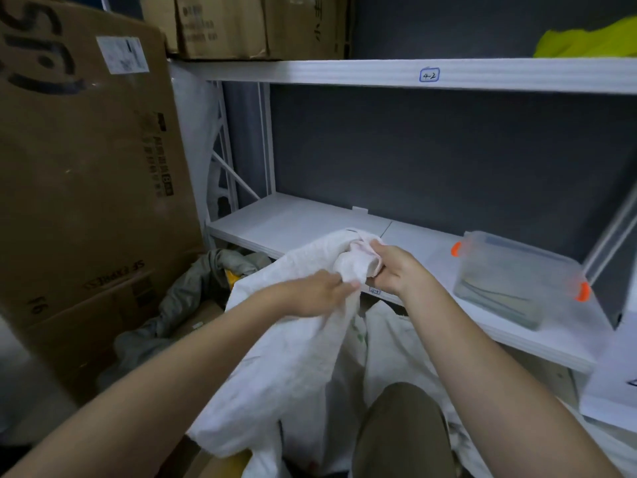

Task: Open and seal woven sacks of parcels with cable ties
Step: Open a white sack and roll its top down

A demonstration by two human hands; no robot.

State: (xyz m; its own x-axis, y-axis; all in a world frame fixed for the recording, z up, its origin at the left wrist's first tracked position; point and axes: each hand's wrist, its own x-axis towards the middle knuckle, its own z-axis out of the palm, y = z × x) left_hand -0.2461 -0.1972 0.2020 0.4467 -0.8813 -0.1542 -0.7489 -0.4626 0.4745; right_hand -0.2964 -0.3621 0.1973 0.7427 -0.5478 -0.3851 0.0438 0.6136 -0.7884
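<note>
Both hands are working the gathered neck of a white woven sack [286, 339], which is standing right in front of the person and leaning against the edge of the lower white shelf [293, 219]; the left hand [310, 294] is gripping the bunched fabric just below the neck, fingers curled into it; the right hand [393, 270] is clamping the twisted top from the other side, and it's pinching what looks like a thin pale strip wrapped around the neck, could be a cable tie but it's too blurry to say for sure. Off to the right a clear plastic box with orange clips [517, 281] is sitting on the same shelf; a big cardboard box [86, 167] is leaning on the left, with a grey crumpled cloth [193, 291] lying at its foot; a "4-2" label [429, 75] is sticking on the upper shelf edge.
</note>
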